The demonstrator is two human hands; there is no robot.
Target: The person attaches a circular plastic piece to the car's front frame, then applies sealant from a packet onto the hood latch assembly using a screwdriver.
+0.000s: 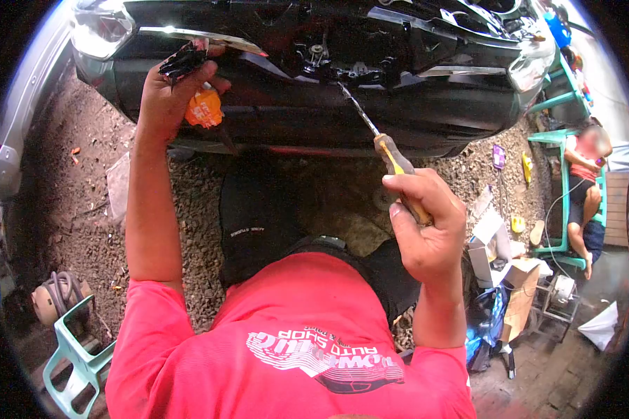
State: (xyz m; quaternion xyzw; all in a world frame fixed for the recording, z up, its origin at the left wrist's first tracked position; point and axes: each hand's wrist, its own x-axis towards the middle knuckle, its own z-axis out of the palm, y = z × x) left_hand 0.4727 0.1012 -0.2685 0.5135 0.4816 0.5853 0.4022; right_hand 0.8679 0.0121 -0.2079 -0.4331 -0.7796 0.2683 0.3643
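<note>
My right hand [430, 216] is closed around the handle of a screwdriver [393, 152] with a worn yellow-and-dark grip. Its metal shaft points up and left, and the tip is near the middle of the black car front [314, 115]; whether it touches cannot be made out. At the left, my left hand [178, 98] is raised before the car with its fingers closed on a glossy black piece [184, 61], whose kind is unclear. Just beside that hand is a bright orange thing [204, 109] with pale markings; how it is held is hidden.
Headlights [103, 28] flank the car front. A green plastic stool [77, 356] stands low left by a coiled hose [63, 286]. To the right, a person [586, 167] sits on a green chair [558, 188], near cardboard boxes [521, 293]. Gravel [189, 230] covers the ground.
</note>
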